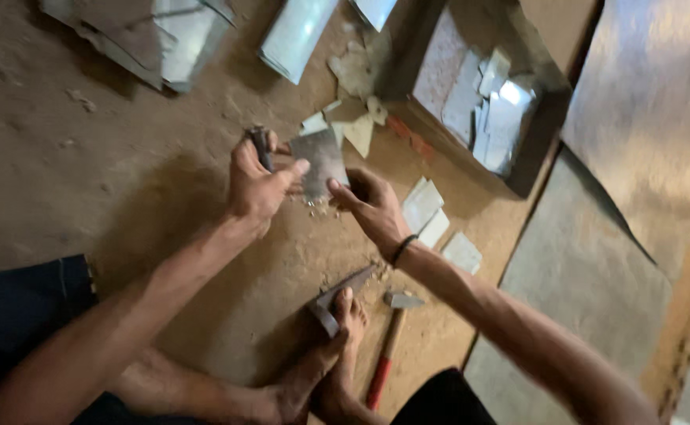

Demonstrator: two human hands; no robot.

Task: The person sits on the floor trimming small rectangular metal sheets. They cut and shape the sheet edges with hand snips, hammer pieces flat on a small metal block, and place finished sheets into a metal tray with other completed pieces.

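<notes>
My left hand (pixel 257 185) is closed around the dark handles of a cutting tool (pixel 261 146), with its thumb against a small grey sheet-metal piece (pixel 320 161). My right hand (pixel 367 203), a dark band on its wrist, pinches the right edge of that same piece. Both hands hover above the dirt floor. Below them my bare feet (pixel 337 354) press on a bent metal strip (pixel 338 295).
A hammer (pixel 388 350) with a red and wooden handle lies beside my feet. Small cut metal pieces (pixel 431 212) lie to the right of my hands. A box (pixel 545 126) of metal pieces stands at the upper right. Large metal sheets (pixel 589 267) cover the right side.
</notes>
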